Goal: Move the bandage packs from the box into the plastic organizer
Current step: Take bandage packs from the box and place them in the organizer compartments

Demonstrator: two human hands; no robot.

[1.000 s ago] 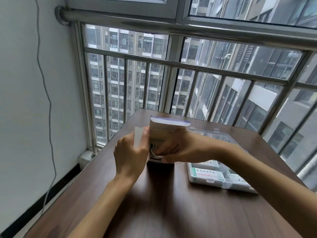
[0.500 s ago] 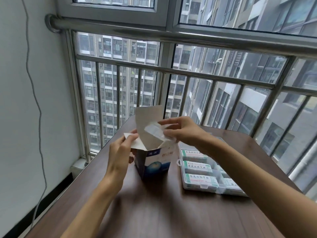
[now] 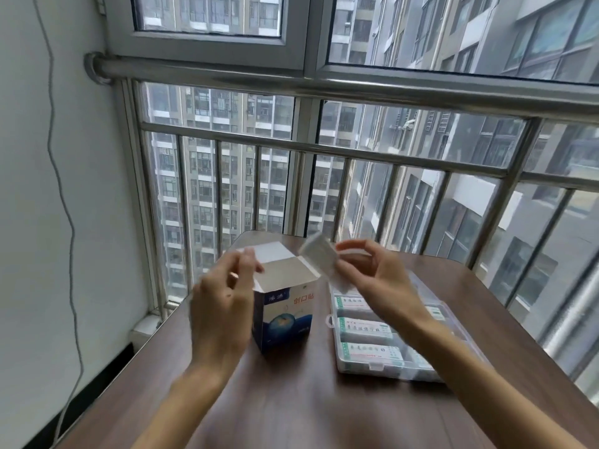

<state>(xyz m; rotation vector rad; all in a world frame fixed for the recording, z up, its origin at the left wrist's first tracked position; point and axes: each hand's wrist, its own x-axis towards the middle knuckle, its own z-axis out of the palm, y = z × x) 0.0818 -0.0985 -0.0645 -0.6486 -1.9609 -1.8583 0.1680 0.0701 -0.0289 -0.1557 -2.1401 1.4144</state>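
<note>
We're on an enclosed high-rise apartment balcony: a steel railing point(image 3: 324, 150) fronts tall windows point(image 3: 207, 14), residential towers point(image 3: 207, 176) fill the far view, and a small wooden table point(image 3: 291, 400) sits near us.

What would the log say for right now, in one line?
right hand: pinches bandage pack above organizer | left hand: beside open box, holding nothing

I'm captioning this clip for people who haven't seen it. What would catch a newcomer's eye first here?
Probably the two hands raised mid-table: the right hand pinches a pale bandage pack above the clear plastic organizer, while the left hand hovers by the flap of the open blue-and-white box. Behind them, the steel window railing and the tower blocks outside fill the upper view.
</note>
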